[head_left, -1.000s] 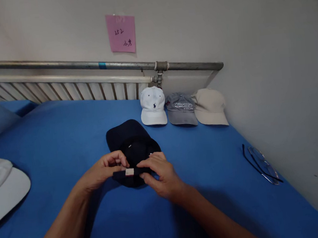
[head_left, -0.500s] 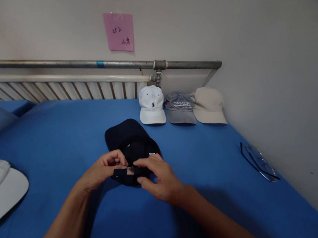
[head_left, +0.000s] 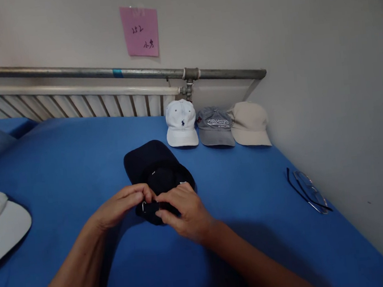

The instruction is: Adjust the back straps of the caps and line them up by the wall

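Observation:
A dark navy cap [head_left: 152,163] lies on the blue bed sheet [head_left: 76,151] with its back opening toward me. My left hand [head_left: 121,208] pinches the cap's rear strap from the left side. My right hand [head_left: 181,210] grips the same strap from the right, thumb and fingers closed over it near a small metal buckle [head_left: 145,207]. The two hands touch over the strap.
A white cap [head_left: 180,122], a grey cap [head_left: 215,125] and a beige cap [head_left: 249,123] sit in a row against the wall. Eyeglasses [head_left: 308,190] lie at the right. A white hat [head_left: 1,225] lies at the left edge. A metal rail [head_left: 68,74] borders the bed.
My hands have drawn closer together on the strap. The pale patch on the strap, seen earlier, is now covered and only the buckle shows.

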Demonstrator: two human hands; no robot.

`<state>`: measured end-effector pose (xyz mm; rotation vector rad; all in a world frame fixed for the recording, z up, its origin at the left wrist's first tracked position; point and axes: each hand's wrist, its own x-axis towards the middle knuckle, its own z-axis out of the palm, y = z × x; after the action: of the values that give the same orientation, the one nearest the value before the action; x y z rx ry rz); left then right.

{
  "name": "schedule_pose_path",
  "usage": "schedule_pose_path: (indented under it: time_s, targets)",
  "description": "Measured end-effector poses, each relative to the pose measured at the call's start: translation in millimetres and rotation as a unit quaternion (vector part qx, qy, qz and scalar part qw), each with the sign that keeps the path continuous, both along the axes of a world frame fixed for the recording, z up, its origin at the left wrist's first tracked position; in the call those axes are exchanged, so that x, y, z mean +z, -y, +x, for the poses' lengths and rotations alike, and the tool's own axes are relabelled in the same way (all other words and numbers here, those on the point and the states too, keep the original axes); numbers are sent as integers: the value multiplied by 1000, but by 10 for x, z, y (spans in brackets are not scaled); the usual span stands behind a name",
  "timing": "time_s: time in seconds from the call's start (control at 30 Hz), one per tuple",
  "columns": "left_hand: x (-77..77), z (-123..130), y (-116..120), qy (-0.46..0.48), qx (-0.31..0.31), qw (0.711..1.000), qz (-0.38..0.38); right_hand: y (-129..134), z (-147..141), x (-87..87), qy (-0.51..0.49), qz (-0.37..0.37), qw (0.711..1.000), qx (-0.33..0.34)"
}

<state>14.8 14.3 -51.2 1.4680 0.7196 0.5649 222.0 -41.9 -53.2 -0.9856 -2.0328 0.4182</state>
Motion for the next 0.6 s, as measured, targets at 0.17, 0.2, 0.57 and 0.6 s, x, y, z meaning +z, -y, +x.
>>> schedule_pose_path:
  time_s: [0.17,0.2,0.57,0.6]
  targets:
    - [50,46,47,-32,-33,999,-18,-20,14,-30,7,20,1000,3]
    - [56,46,53,-27,-35,999,-15,-24,17,-32,9,22,1000,4]
    - [89,-11,39,5,-74,997,-34,-52,56,9,26,81,996,25]
    - [90,-16,40,6,-74,997,-38,-51,58,14,21,76,997,26]
